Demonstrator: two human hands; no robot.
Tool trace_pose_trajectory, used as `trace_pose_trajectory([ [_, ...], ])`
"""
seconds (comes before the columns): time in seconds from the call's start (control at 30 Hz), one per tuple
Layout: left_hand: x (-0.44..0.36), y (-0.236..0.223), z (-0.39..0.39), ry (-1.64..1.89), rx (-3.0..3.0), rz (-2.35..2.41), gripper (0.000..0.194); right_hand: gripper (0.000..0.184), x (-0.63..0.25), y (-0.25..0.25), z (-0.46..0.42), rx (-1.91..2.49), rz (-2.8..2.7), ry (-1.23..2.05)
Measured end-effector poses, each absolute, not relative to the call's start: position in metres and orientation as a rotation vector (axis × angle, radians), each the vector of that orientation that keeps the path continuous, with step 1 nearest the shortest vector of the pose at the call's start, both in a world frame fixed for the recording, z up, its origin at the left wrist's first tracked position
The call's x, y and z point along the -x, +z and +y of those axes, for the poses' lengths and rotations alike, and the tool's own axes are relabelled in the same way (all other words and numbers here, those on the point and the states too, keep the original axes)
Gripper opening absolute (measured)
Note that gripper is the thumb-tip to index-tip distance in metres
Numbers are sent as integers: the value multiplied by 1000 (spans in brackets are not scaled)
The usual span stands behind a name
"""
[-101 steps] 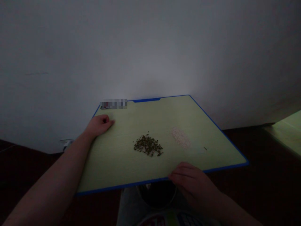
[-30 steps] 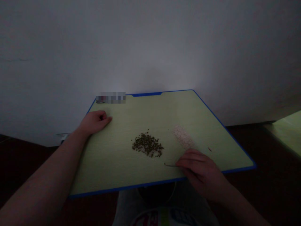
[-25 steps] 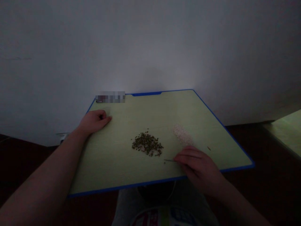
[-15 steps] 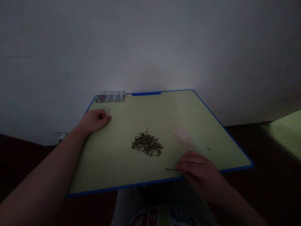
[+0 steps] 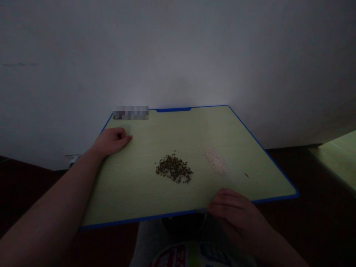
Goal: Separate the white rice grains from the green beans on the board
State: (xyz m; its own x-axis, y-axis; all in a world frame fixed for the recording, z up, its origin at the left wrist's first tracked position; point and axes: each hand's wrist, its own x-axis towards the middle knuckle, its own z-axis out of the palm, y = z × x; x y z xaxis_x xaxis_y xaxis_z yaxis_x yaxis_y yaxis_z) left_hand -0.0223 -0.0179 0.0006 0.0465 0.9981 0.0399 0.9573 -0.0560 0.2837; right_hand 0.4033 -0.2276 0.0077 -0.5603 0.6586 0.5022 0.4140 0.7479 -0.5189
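Observation:
My left hand (image 5: 112, 141) rests on the left part of the pale yellow-green board (image 5: 133, 196), its fingers curled in and nothing visible in them. My right hand (image 5: 229, 207) is at the board's near blue edge, fingers pressed together. Whether the thin dark stick from before is still between those fingertips is hidden. A loose pile of small dark green beans (image 5: 174, 168) lies mid-board, with some pale grains showing among them. To its right is a heap of pale grains (image 5: 215, 160) that looks like rice. One short brown twig (image 5: 246, 174) lies farther right.
Below the near edge, between the knees, sits a dark round container (image 5: 183, 224). A blurred-out item (image 5: 130, 112) lies at the board's far left corner. The white wall (image 5: 178, 55) stands behind the far edge.
My right hand has moved down and slightly toward me, to the near edge. The thin dark stick at its fingertips no longer shows. My left hand stays put.

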Motion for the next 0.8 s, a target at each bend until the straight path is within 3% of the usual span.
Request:
trace_pose_trajectory([
  [0.53,20,3,-17,328,-2133,2054,38,36,-387,-10,-227,970,-2260,-244],
  [0.8,22,1,-16,326,-2154,2048,39,37,-363,-16,-233,932,-2338,-138],
])
